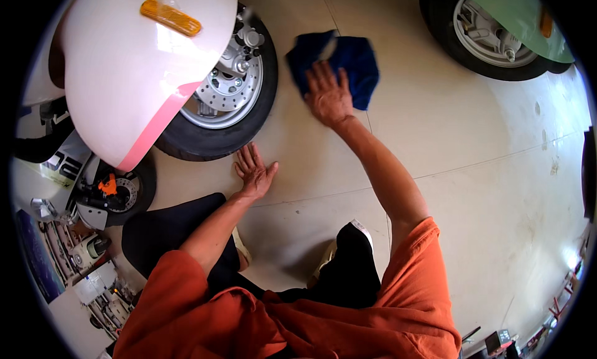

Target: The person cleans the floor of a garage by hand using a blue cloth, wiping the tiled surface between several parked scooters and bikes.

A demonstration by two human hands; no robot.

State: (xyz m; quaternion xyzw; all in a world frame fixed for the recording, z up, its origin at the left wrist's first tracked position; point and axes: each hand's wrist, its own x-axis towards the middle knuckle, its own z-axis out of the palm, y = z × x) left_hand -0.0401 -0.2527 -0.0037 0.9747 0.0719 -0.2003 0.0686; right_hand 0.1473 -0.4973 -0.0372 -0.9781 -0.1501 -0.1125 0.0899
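The right hand [329, 102] lay palm down and spread on the blue cloth [359, 63], clenching nothing; how hard it pressed, I could not tell. The cloth sat rumpled on the floor [472, 172], between the white scooter [140, 60] and the green scooter [528, 23], nearer the white one. The left hand [256, 173] was empty and loose, palm down, its fingertips close by the tyre [214, 145]; whether they touched it, I could not tell. An orange reflector [171, 18] showed on the white scooter, with a pink band [163, 119] along its lower edge. The person wore an orange shirt [236, 321]
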